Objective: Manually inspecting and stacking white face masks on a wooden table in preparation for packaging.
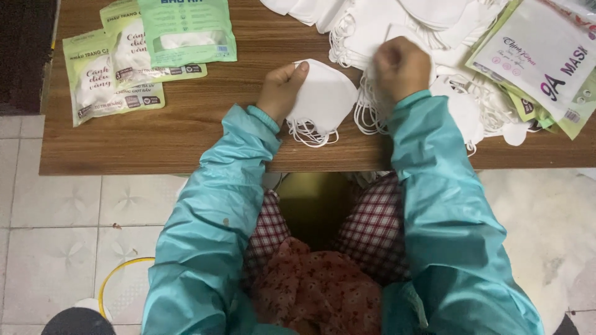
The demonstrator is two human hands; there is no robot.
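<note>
My left hand (282, 87) holds a small stack of folded white face masks (326, 99) against the wooden table (186, 136), their ear loops hanging toward the front edge. My right hand (402, 65) is closed over the pile of loose white masks (385, 25) at the back, fingers pinching into it; what it grips is hidden under the hand. Both arms wear teal sleeves.
Three green mask packets (143, 49) lie at the table's back left. More flat packets (540, 56), white and green, are stacked at the back right. Below the table are tiled floor, my checked trousers and a yellow ring (118, 273) on the floor.
</note>
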